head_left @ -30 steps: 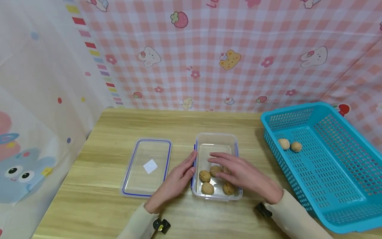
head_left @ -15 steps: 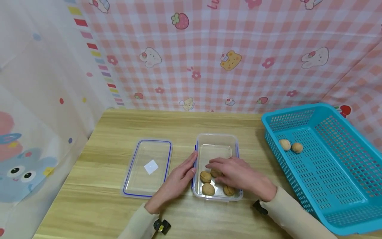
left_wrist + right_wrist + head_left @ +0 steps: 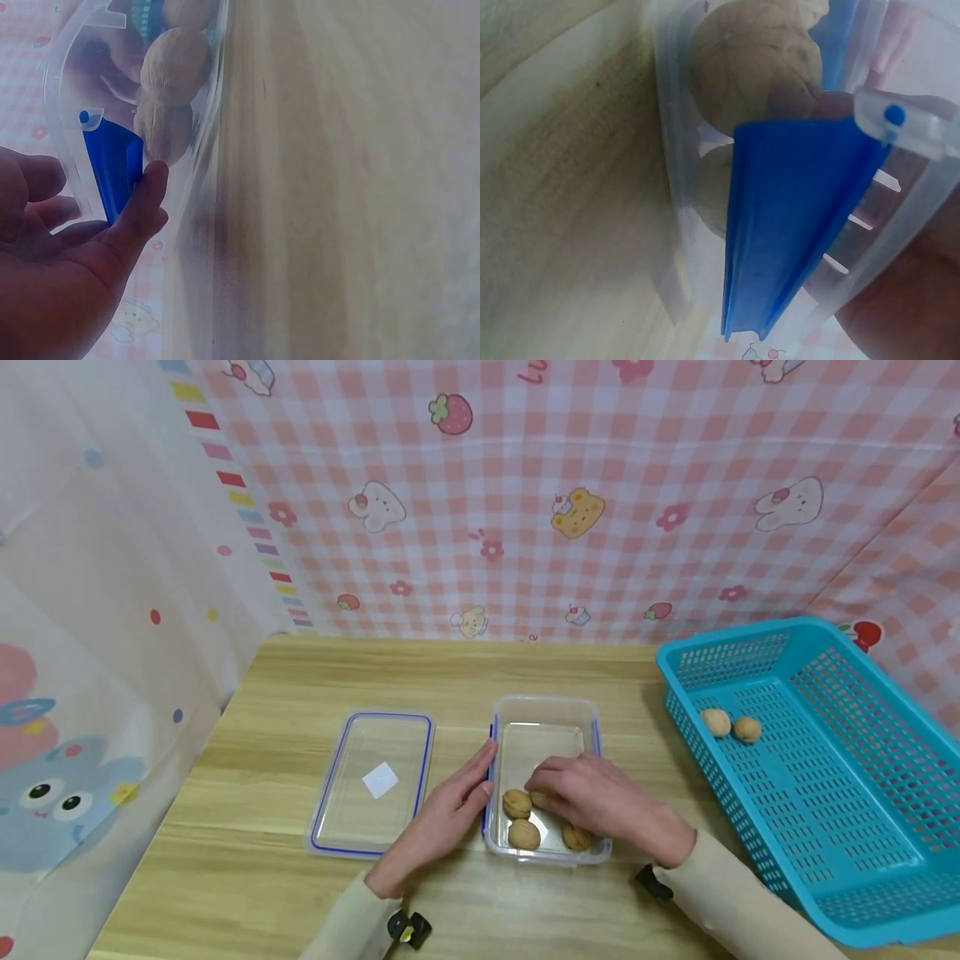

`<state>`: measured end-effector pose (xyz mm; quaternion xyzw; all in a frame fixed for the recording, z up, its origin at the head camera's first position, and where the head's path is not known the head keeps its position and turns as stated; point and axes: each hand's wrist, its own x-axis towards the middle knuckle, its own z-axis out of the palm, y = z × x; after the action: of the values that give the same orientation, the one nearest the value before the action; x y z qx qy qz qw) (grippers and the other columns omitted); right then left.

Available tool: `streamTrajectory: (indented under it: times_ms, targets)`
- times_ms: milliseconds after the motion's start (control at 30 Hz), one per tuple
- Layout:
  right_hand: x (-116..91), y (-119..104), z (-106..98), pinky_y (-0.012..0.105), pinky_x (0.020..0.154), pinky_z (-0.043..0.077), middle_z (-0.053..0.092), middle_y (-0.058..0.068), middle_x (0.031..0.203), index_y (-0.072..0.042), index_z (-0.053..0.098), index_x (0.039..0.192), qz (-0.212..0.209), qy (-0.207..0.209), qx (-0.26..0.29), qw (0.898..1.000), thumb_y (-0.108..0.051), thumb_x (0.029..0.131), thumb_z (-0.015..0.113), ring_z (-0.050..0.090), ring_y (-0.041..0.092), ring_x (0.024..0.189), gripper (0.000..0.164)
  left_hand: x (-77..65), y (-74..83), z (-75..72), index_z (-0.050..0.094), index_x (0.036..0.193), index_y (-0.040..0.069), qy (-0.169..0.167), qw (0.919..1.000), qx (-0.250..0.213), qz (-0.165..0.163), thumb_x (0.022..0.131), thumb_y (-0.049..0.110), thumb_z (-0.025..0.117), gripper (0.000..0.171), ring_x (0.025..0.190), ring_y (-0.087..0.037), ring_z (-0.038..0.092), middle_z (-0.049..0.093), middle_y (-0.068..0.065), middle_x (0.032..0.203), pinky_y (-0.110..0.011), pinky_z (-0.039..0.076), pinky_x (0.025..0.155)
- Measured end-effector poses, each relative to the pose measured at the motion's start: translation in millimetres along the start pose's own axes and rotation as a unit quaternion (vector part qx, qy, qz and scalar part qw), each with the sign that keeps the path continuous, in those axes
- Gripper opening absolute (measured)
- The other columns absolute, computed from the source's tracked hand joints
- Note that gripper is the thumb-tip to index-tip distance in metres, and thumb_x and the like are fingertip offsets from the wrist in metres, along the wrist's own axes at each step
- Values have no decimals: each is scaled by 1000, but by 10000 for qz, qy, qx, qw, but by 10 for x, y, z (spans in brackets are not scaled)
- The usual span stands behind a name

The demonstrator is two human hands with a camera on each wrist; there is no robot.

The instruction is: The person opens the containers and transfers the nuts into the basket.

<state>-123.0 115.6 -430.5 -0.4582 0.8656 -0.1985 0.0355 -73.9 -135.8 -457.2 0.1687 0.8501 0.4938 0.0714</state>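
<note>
Walnuts (image 3: 524, 835) sit in the near half of the clear container (image 3: 540, 739), in front of me; I can make out four, one of them partly under my fingers. Two lie along the left side, one just behind the other, and another is near the near right corner. My right hand (image 3: 581, 789) reaches in over the right wall, its fingers bent down onto the partly covered walnut (image 3: 537, 798); I cannot tell whether they pinch it. My left hand (image 3: 452, 797) rests against the outside of the left wall, fingers fairly straight and close together. The left wrist view shows them touching the blue left latch (image 3: 114, 165); on the other side, the right wrist view shows the blue right latch (image 3: 791, 202) tilted outward.

To the left of the container, the lid (image 3: 348, 814) lies flat, edged in blue, with a white square (image 3: 380, 780) near its middle. Off to my right is a turquoise basket (image 3: 825, 793), set at an angle, with two more walnuts (image 3: 747, 730) side by side near its left wall. All of this stands on a wood-grained table (image 3: 300, 685), backed by a pink checked cloth (image 3: 517, 468). My sleeves (image 3: 738, 893) are cream, with a black device (image 3: 408, 928) at each wrist.
</note>
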Motion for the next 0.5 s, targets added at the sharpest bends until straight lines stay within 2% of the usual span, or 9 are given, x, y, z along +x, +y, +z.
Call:
streamTrajectory:
  times_ms: [233, 500]
  targets:
    - [-27, -24, -36, 40, 85, 61, 72, -1, 116, -11, 76, 119, 160, 53, 174, 9997, -16, 99, 72, 71, 16, 102, 21, -4, -7, 9, 32, 162, 10, 59, 10000, 51, -52, 112, 15, 47, 53, 153, -24, 28, 26, -8, 168, -44, 24, 125]
    - [-105, -75, -120, 40, 93, 60, 73, 1, 121, -9, 75, 120, 214, 487, 162, 9985, -17, 98, 73, 69, 18, 111, 23, 9, -13, 22, 32, 161, 10, 50, 10000, 6, -21, 112, 16, 46, 52, 153, -24, 27, 26, -7, 168, -44, 24, 125]
